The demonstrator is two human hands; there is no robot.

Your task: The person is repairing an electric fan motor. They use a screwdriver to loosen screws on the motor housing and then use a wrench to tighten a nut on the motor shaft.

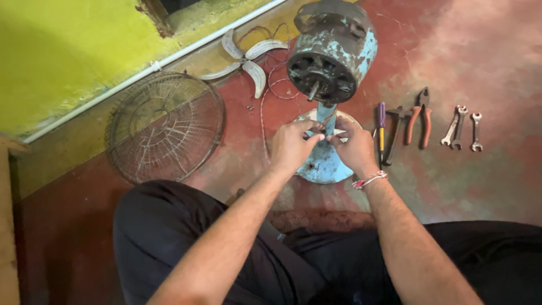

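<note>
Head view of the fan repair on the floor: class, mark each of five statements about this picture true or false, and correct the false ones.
1. Both hands meet in front of the fan's blue base. True: the left hand and right hand pinch thin wires over the blue base.
2. The wire guard is mounted on the motor. False: the wire guard lies on the floor, left of the motor.
3. The red-handled pliers lie to the right of the hands. True.
4. The fan blade is on the motor shaft. False: the fan blade lies by the wall.
5. The right hand holds the purple-handled screwdriver. False: the purple-handled screwdriver lies on the floor.
</note>
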